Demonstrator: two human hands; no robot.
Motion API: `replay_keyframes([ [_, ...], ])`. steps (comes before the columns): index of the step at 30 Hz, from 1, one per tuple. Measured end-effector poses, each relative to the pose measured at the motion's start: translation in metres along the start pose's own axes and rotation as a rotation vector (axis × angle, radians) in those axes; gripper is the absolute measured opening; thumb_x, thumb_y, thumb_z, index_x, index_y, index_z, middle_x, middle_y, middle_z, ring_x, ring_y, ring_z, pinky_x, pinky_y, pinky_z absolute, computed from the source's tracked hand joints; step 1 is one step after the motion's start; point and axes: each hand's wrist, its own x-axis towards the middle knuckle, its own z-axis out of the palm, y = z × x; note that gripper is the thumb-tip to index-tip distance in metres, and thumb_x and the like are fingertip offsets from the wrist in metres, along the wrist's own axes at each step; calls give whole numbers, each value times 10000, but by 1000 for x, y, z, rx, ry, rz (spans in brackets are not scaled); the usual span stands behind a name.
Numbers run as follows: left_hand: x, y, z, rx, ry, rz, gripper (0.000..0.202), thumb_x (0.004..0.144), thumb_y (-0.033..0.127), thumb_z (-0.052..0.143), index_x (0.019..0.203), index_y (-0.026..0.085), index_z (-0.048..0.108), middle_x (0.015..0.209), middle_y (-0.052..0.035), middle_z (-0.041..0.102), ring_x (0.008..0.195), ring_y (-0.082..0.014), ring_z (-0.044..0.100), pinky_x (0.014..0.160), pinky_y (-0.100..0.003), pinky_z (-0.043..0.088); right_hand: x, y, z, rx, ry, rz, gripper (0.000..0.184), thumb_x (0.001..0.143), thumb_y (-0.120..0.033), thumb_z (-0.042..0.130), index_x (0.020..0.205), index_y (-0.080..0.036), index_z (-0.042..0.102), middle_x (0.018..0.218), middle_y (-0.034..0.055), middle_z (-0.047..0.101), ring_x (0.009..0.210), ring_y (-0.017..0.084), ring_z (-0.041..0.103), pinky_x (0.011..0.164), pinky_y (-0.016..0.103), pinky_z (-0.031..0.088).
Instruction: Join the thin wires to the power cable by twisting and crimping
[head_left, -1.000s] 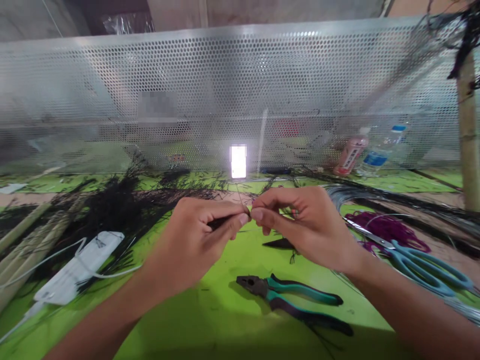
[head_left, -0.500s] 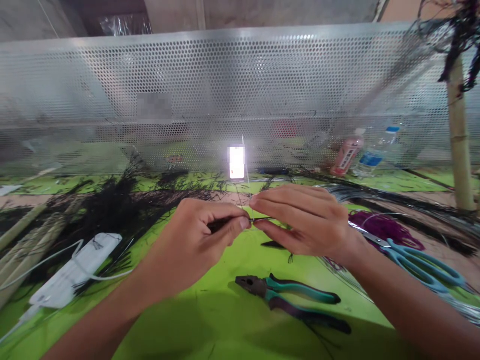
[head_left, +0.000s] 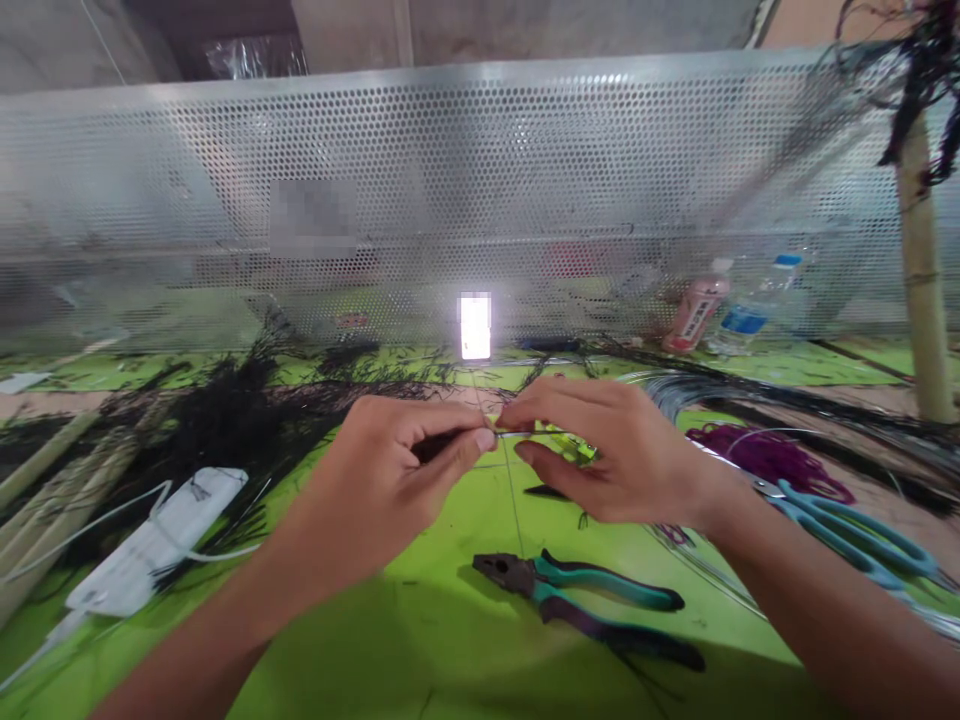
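My left hand (head_left: pixel 390 480) and my right hand (head_left: pixel 607 450) meet over the green table (head_left: pixel 420 640). The left pinches a dark thin stem between thumb and forefinger. A thin silvery wire (head_left: pixel 512 434) runs from that pinch to the right fingers, which are curled and closed on it, with a small green piece (head_left: pixel 571 447) showing beside them. A strand of the wire hangs down toward the table. Teal-handled pliers (head_left: pixel 592 605) lie just below the hands.
Black feathery strands (head_left: pixel 225 420) and pale sticks lie at the left with a white face mask (head_left: pixel 150 545). Teal scissors (head_left: pixel 840 530), purple thread (head_left: pixel 765 455) and a wire bundle lie at the right. A perforated metal screen (head_left: pixel 480 190) stands behind, with bottles (head_left: pixel 739 305) and a bright phone screen (head_left: pixel 475 324).
My right hand has turned and shifted slightly, its fingers curling lower; the wire between the hands now shows more, with a strand hanging down. The left hand has stayed in place.
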Motion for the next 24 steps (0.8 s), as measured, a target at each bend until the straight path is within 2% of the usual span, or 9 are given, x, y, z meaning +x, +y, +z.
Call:
replay_keyframes([
  [2, 1, -1, -2, -38, 12, -31, 207, 947, 315, 610, 849, 209, 759, 597, 62, 538, 535, -74, 420, 463, -165, 326, -3, 2, 2, -290, 139, -189, 177, 915, -127, 609, 1085, -136, 657, 993, 85, 754, 890, 183, 714, 790, 318, 596],
  [5, 2, -3, -4, -96, -23, -43, 226, 951, 307, 592, 823, 198, 743, 588, 60, 496, 536, -73, 396, 468, -168, 319, -8, 4, 3, -468, 245, -372, 188, 891, -136, 681, 1079, -146, 671, 991, 73, 776, 886, 184, 733, 802, 315, 619],
  [9, 2, -2, -3, -107, -75, -50, 298, 976, 342, 560, 774, 174, 701, 603, 50, 482, 529, -73, 368, 468, -193, 296, -11, 4, 4, -535, 237, -458, 227, 838, -128, 750, 1055, -90, 697, 944, 106, 786, 857, 219, 749, 714, 327, 631],
  [12, 1, -2, -1, -68, -77, -13, 328, 989, 344, 550, 747, 163, 676, 605, 46, 490, 536, -74, 382, 481, -199, 305, -10, 2, 9, -512, 282, -453, 175, 838, -131, 754, 1000, -87, 704, 871, 87, 783, 766, 191, 734, 698, 313, 618],
  [14, 1, -2, 1, -47, -42, 31, 290, 991, 308, 552, 776, 163, 681, 643, 38, 551, 571, -80, 447, 514, -187, 350, -6, -3, 12, -414, 325, -316, 67, 871, -133, 714, 934, -115, 705, 815, 55, 769, 694, 156, 704, 659, 288, 591],
  [16, 1, -4, 2, -15, -8, 90, 241, 990, 271, 558, 822, 166, 694, 706, 28, 621, 631, -89, 525, 575, -183, 401, -1, -9, 12, -173, 287, -30, 64, 911, -139, 653, 872, -139, 704, 743, 19, 734, 622, 118, 661, 574, 241, 536],
  [20, 2, -6, 5, 113, -41, 195, 242, 997, 245, 550, 831, 174, 711, 642, 47, 579, 570, -72, 473, 557, -202, 356, 6, -17, 1, 547, -41, 553, 222, 946, -237, 612, 756, -150, 687, 620, -16, 642, 502, 81, 591, 446, 185, 453],
  [22, 2, -6, 5, 152, -59, 208, 238, 992, 239, 554, 830, 173, 716, 608, 56, 555, 538, -67, 428, 538, -216, 326, 7, -16, -2, 731, -143, 647, 268, 939, -294, 635, 721, -145, 676, 608, -10, 643, 485, 87, 601, 454, 192, 482],
  [24, 3, -6, 5, 138, -54, 187, 246, 993, 251, 555, 822, 170, 712, 614, 54, 573, 536, -66, 429, 533, -221, 322, 5, -11, 0, 630, -38, 580, 229, 928, -298, 661, 758, -147, 685, 625, -5, 667, 511, 97, 630, 482, 196, 512],
])
